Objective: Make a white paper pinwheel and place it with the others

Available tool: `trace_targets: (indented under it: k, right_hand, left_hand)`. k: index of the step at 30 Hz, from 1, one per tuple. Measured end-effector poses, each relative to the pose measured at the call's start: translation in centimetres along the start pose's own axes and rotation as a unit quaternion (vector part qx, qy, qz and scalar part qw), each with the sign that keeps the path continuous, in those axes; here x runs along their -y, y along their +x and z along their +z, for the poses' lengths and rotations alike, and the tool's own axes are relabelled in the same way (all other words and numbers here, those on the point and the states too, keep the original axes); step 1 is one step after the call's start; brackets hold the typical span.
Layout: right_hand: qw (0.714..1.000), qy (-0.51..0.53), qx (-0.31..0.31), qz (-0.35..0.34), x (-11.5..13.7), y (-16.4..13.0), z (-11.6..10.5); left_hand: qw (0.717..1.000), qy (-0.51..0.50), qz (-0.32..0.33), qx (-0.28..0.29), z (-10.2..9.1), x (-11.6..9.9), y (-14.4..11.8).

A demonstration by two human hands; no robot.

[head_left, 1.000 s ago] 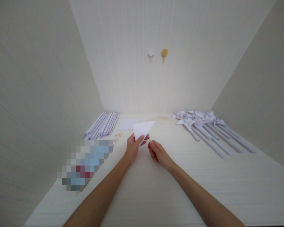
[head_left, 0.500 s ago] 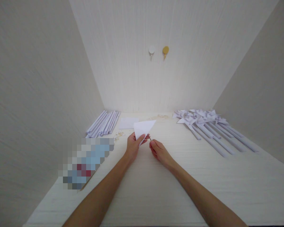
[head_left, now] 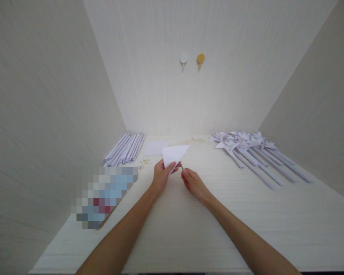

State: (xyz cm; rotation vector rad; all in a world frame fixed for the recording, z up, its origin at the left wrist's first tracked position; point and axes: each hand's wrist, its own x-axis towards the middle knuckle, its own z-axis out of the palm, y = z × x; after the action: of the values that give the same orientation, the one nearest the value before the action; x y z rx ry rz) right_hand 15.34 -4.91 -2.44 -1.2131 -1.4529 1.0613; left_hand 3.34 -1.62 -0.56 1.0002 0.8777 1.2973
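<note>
Barely anything has moved since the earlier frames: the view drifts up a hair and the hands stay basically locked in the same spot, so this looks like a slow, fiddly bit rather than a new step.

Head view: left hand (head_left: pixel 160 176) has its fingers clamped on the near corner of a folded white paper triangle (head_left: pixel 174 154), held just above the tabletop (head_left: pixel 189 229) in the middle. Right hand (head_left: pixel 192 183) sits just right of it, fingers pinched together on a thin pin (head_left: pixel 181 167) touching the paper's near edge.

Far left there's a bundle of rolled paper sticks (head_left: pixel 126 149), with a flat paper sheet (head_left: pixel 155 148) beside it. Far right lies a row of finished pinwheels (head_left: pixel 252 151).
</note>
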Motion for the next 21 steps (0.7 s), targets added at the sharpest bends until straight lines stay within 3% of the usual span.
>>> trace_targets:
  k: [21]
  right_hand:
    - [0.996, -0.077, -0.028, -0.035, 0.55, -0.32, 0.08]
  left_hand:
    - [1.000, 0.018, -0.003, 0.000, -0.05, -0.10, 0.09]
